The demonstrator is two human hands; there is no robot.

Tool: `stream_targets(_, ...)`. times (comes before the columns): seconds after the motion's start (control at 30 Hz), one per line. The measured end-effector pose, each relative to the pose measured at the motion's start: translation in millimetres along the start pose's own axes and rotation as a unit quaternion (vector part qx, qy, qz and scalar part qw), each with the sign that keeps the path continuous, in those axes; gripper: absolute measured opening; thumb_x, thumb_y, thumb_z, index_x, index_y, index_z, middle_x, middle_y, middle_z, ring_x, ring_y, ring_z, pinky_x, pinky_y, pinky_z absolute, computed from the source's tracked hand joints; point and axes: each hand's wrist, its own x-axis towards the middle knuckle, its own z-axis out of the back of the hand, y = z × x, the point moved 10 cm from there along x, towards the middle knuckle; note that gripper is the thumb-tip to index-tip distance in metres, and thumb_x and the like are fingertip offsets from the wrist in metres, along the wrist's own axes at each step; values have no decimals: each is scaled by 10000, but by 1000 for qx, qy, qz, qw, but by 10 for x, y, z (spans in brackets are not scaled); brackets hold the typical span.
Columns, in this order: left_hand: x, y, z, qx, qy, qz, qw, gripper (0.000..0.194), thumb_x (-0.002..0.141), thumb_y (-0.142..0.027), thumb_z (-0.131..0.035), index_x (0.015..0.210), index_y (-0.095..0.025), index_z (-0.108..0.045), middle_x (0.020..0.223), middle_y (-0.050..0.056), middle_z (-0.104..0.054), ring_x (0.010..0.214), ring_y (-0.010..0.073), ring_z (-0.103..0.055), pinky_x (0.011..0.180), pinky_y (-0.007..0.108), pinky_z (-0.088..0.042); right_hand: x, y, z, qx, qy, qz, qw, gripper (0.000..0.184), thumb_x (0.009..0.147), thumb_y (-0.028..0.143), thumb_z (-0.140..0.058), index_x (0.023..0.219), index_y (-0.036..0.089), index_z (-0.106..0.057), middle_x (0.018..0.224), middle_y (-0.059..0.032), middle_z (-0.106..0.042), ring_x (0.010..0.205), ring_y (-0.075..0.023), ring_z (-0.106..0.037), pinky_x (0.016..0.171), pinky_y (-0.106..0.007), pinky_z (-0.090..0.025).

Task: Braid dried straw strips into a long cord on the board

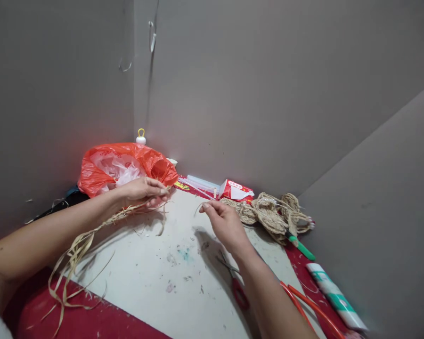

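My left hand (pixel 146 190) is closed around one end of a braided straw cord (pixel 122 214). The cord runs back along my forearm and ends in long loose strands that hang over the board's near edge. To the right, my right hand (pixel 221 219) pinches a short thin wisp of straw (pixel 198 208) between thumb and fingertips, apart from the cord. Beneath my right wrist lie scissors (pixel 238 289) with red handles, partly hidden by the forearm.
A stained white board (pixel 183 282) lies on a red surface (pixel 102 325). Behind stand a red plastic bag (pixel 92 165) and a red tissue box (pixel 235 189). At right are coiled straw braids (pixel 270 214), a green-handled tool (pixel 304 249), a white-green roll (pixel 335 296) and orange handles (pixel 314 308). Grey walls enclose the corner.
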Motion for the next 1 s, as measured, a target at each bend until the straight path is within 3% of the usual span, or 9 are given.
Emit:
stream_targets(0.1,-31,-164,15,95,-33,-38,994,206,700,-328,-694,725,-126,-661,532,-28,-566,426,52,-442,435,180,-326,21,43,183,-3,12,-1,1000,208,686,366,-608,585,186,-632,420,61,-352,428,-110,-298,465,-252,-243)
stream_targets(0.17,-53,-177,-98,127,22,-23,991,207,696,-323,-702,697,-120,-659,539,-19,-576,424,53,-442,420,177,-313,44,48,338,7,-15,4,1000,204,665,363,-628,569,184,-610,470,36,-435,464,-116,-344,476,-251,-254)
stream_targets(0.27,-112,-174,-288,35,110,5,993,191,718,-315,-698,764,-133,-664,657,24,-655,424,52,-459,415,184,-326,54,19,364,47,-35,-3,998,248,723,424,-576,668,185,-611,530,18,-490,463,-113,-341,462,-248,-254)
stream_targets(0.43,-165,-197,-580,-39,141,11,989,181,738,-306,-696,829,-153,-661,821,60,-708,415,33,-483,425,176,-339,-70,3,-197,126,25,-44,991,285,785,468,-482,760,195,-561,671,-4,-568,408,-72,-265,391,-218,-239)
stream_targets(0.6,-182,-250,-893,2,162,-12,987,236,726,-354,-701,829,-146,-660,795,42,-700,434,50,-516,440,183,-384,-253,-15,-691,149,106,-99,978,252,811,452,-384,722,221,-430,503,65,-387,361,-75,-241,343,-199,-231)
stream_targets(0.67,-137,-296,-825,-1,132,-34,991,233,721,-346,-704,821,-138,-667,780,40,-690,432,47,-506,433,182,-380,-255,-13,-667,136,121,-97,978,258,824,453,-360,723,226,-430,475,94,-290,356,-77,-196,340,-200,-221)
stream_targets(0.73,-67,-314,-604,-26,69,-47,996,210,707,-312,-717,806,-132,-670,767,39,-681,427,40,-493,415,172,-358,-198,-12,-511,109,123,-80,983,269,830,458,-375,744,225,-477,467,100,-260,362,-84,-189,357,-205,-231)
stream_targets(0.87,9,-232,24,-93,-90,-45,991,160,665,-226,-746,752,-118,-666,687,26,-652,430,33,-484,409,152,-339,3,-34,28,14,71,-28,997,213,754,336,-558,588,212,-509,530,17,-488,481,-124,-417,489,-242,-323)
stream_targets(1.0,-25,-206,240,-122,-136,-49,982,124,679,-206,-736,727,-118,-662,724,41,-665,433,32,-488,413,158,-347,89,25,431,-61,26,12,998,184,763,291,-558,599,209,-567,682,-34,-621,720,-198,-548,664,-284,-371)
